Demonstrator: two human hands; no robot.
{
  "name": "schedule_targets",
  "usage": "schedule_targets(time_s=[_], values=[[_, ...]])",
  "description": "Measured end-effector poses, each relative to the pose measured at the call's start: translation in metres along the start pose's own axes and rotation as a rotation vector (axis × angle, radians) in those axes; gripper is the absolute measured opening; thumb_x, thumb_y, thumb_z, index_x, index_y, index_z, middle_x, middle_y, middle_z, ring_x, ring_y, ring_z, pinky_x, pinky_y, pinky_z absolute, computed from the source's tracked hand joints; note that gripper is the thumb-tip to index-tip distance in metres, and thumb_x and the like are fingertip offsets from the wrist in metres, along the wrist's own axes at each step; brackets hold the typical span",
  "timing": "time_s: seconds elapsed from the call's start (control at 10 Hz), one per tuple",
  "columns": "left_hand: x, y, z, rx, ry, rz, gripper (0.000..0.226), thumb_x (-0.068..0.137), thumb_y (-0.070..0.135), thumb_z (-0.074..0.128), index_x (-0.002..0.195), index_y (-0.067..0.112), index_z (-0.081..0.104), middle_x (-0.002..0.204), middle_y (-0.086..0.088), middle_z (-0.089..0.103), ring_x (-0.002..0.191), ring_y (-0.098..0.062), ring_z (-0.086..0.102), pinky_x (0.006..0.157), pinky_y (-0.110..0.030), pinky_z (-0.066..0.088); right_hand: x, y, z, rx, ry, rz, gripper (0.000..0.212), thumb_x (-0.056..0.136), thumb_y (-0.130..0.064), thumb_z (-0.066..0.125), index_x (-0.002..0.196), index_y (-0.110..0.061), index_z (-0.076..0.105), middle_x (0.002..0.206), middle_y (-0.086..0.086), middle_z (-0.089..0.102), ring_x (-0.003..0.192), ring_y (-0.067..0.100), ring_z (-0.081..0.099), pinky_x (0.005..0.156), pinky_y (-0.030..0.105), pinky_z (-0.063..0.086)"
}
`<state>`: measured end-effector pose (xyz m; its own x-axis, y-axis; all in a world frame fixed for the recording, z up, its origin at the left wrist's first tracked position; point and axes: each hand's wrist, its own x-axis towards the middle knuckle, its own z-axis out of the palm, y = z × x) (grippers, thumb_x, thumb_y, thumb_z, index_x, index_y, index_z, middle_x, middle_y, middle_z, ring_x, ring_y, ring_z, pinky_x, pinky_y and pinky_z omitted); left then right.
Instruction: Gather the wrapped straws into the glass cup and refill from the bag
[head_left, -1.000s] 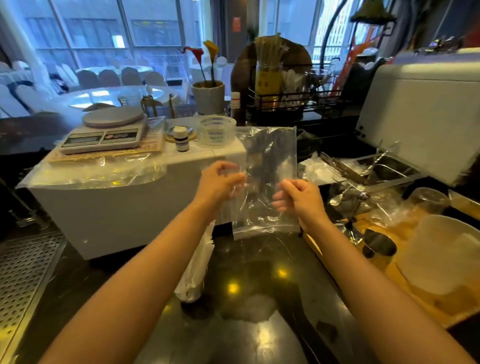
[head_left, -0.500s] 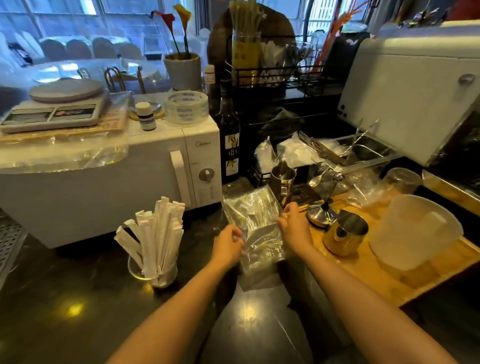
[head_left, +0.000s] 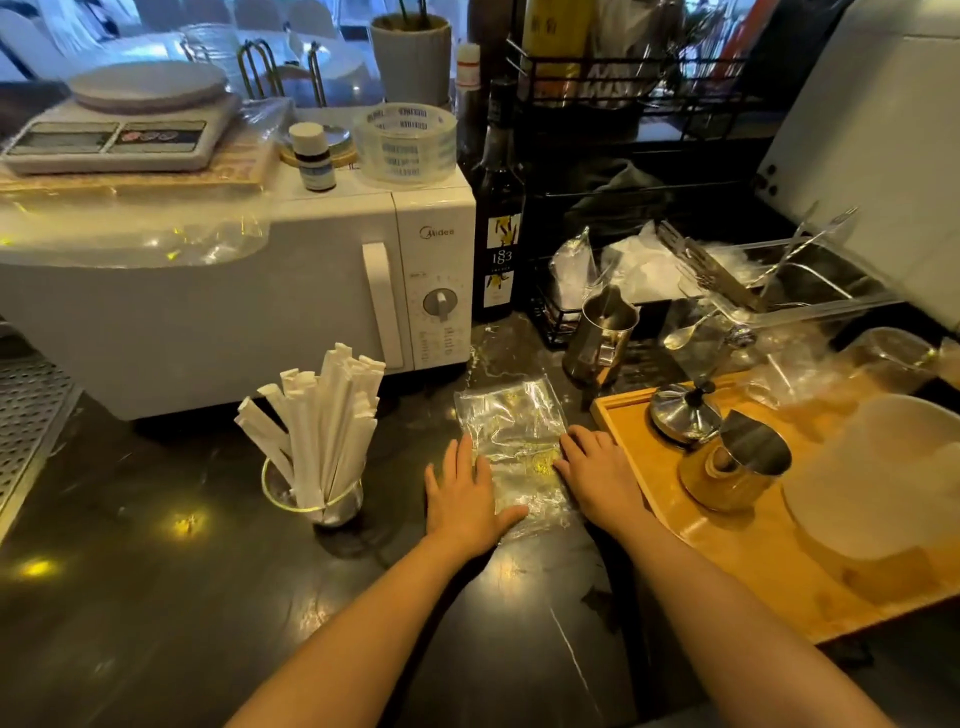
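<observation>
Microwave, upper left. Plastic bag, centre frame, flat on the counter and apparently empty. Glass cup, lower left of the bag, full of wrapped straws. Left hand and right hand: fingers spread, pressing the bag's edges, gripping nothing. Step: refill seems finished; next, fold or discard the bag.

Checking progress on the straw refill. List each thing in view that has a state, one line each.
glass cup: upright, full of wrapped straws.
wrapped straws: standing in the cup, fanned out.
plastic bag: flat on the counter, looks empty.
left hand: flat, pressing the bag's left edge.
right hand: flat, pressing its right edge.
microwave: door closed.
</observation>
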<state>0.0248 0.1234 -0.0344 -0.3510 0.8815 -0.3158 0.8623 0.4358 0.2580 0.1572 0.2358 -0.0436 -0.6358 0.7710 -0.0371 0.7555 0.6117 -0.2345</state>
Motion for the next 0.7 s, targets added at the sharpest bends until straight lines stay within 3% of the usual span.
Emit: schedule_targets(time_s=[0.1,0.2,0.3,0.4,0.5,0.6,0.7], values=[[0.002,-0.007,0.005,0.06,-0.075,0.03,0.093,0.082,0.067,0.033,0.144,0.008,-0.005,0.156,-0.009,-0.016,0.142,-0.025,-0.02,0.114,-0.054,-0.008,0.002,0.006,0.004,-0.041,-0.091,-0.063,0.053,0.084,-0.038,0.044,0.118,0.001,0.058,0.123,0.018,0.062,0.107,0.036,0.062,0.086,0.04,0.053],[0.004,-0.011,0.003,0.071,-0.121,0.05,0.096,0.081,0.068,0.031,0.143,0.008,-0.01,0.156,-0.008,-0.017,0.142,-0.024,-0.02,0.114,-0.053,-0.011,0.003,0.009,0.005,0.021,-0.109,-0.078,0.061,0.093,-0.039,0.04,0.14,-0.003,0.028,0.149,0.013,0.035,0.14,0.029,0.028,0.114,0.037,0.026],[0.003,-0.014,-0.002,0.074,-0.152,0.06,0.096,0.081,0.067,0.033,0.143,0.009,-0.011,0.155,-0.008,-0.018,0.142,-0.024,-0.02,0.114,-0.053,-0.012,0.003,0.009,0.003,-0.014,-0.182,-0.043,0.064,0.095,-0.04,0.035,0.145,-0.006,0.014,0.156,0.009,0.015,0.145,0.024,0.009,0.118,0.035,0.014],[0.005,-0.018,-0.006,0.066,-0.158,0.07,0.096,0.081,0.067,0.035,0.143,0.009,-0.009,0.156,-0.006,-0.016,0.143,-0.025,-0.018,0.114,-0.052,-0.01,0.006,0.007,-0.001,-0.043,-0.248,-0.026,0.064,0.096,-0.039,0.033,0.146,-0.006,0.01,0.157,0.01,0.01,0.145,0.025,0.006,0.118,0.035,0.012],[0.005,-0.02,-0.013,0.056,-0.169,0.088,0.091,0.083,0.064,0.036,0.144,0.011,-0.005,0.157,-0.005,-0.012,0.143,-0.025,-0.015,0.115,-0.051,-0.007,0.006,0.0,-0.01,-0.005,-0.282,0.003,0.059,0.096,-0.037,0.034,0.143,-0.005,0.017,0.154,0.014,0.02,0.143,0.027,0.015,0.117,0.036,0.017],[0.005,-0.027,-0.022,0.006,-0.176,0.094,0.077,0.088,0.057,0.032,0.145,0.017,-0.001,0.158,-0.003,-0.008,0.144,-0.025,-0.012,0.116,-0.05,-0.004,0.005,-0.009,-0.016,0.113,-0.216,0.014,0.06,0.095,-0.037,0.034,0.144,-0.007,0.016,0.154,0.013,0.022,0.143,0.025,0.018,0.117,0.036,0.018],[-0.006,-0.027,-0.031,-0.06,-0.099,0.114,0.066,0.092,0.05,0.029,0.145,0.02,0.001,0.158,-0.005,-0.008,0.144,-0.025,-0.011,0.117,-0.048,0.0,0.003,-0.038,-0.029,0.244,-0.12,-0.032,0.065,0.096,-0.035,0.035,0.146,-0.008,0.004,0.158,0.01,0.007,0.145,0.02,0.007,0.118,0.032,0.01]])
